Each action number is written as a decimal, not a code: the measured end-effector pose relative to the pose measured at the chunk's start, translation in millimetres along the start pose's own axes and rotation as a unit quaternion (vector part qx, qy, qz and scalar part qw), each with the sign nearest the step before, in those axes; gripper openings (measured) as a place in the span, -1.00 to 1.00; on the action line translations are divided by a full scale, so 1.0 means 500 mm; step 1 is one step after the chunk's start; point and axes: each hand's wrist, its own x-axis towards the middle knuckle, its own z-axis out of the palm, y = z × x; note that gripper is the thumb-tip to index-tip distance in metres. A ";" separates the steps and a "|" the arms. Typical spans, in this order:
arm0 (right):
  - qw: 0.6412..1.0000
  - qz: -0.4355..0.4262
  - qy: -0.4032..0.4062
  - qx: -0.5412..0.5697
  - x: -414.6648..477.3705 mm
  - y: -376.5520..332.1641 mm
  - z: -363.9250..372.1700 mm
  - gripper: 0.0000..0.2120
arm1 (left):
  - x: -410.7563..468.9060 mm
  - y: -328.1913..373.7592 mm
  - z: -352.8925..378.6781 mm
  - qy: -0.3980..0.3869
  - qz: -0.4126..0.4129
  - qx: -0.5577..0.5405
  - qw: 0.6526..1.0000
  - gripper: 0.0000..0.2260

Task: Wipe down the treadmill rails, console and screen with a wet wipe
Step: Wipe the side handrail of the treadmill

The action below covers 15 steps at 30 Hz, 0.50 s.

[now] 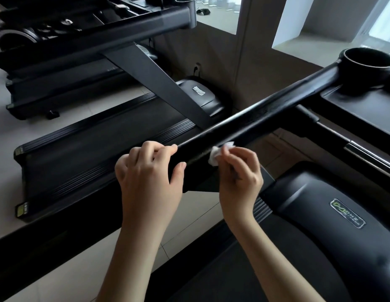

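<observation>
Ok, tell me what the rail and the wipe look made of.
Rail: black, likely painted metal or hard plastic; smooth satin sheen, faint streaks. Wipe: white, soft nonwoven cloth or paper, judging by its crumpled folds in the right hand.

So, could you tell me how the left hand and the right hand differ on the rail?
The left hand grips the rail bare, fingers curled over its top; the right hand pinches a crumpled white wet wipe against it. The left hand sits at the rail's near end; the right hand is further along. Both are at the same black rail.
</observation>
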 end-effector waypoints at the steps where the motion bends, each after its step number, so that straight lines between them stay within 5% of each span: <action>1: 0.998 0.048 0.028 0.013 0.003 0.004 0.001 -0.98 | 0.000 0.000 0.000 -0.002 -0.001 -0.001 1.000 -0.74; 3: 0.990 0.128 0.058 0.032 -0.001 0.001 0.005 -0.95 | -0.001 -0.001 -0.001 -0.007 -0.002 0.001 1.000 -0.72; 8: 0.994 0.106 -0.017 0.015 -0.033 -0.006 -0.004 -0.92 | 0.000 0.000 -0.001 -0.008 -0.002 0.003 1.000 -0.74; 12: 0.977 0.204 0.032 0.045 -0.028 -0.001 0.005 -0.84 | -0.001 0.000 -0.003 -0.017 -0.001 0.004 1.000 -0.71; 15: 0.988 0.149 -0.017 0.030 -0.053 -0.019 0.004 -0.87 | -0.002 0.001 -0.005 -0.022 -0.003 0.002 1.000 -0.67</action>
